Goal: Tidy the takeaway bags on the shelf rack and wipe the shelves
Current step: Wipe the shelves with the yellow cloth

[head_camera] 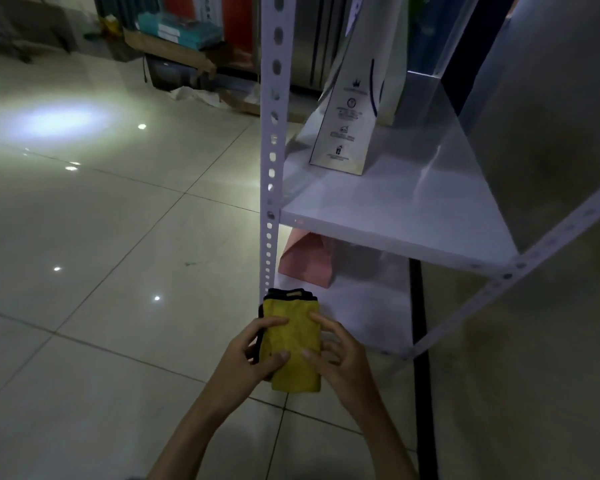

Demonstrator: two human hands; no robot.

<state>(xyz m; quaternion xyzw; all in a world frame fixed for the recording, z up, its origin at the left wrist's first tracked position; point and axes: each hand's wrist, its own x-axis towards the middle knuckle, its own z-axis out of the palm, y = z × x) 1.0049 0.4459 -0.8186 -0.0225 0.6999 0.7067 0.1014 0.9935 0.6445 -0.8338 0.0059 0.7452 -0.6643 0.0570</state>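
Note:
A folded yellow cloth with a black edge (293, 336) is held in front of the white shelf rack (388, 209). My left hand (253, 355) grips its left side with thumb on top. My right hand (340, 355) holds its right side, thumb and fingertips on the cloth. A white paper takeaway bag with small printed icons (347, 126) stands upright on the middle shelf. A pink paper bag (309, 261) stands on the lower shelf, partly hidden by the shelf above.
The rack's perforated white post (272, 150) rises just above the cloth. Glossy floor tiles (101, 237) spread to the left, with light reflections. Boxes and clutter (177, 39) lie at the back. A wall (551, 133) borders the rack on the right.

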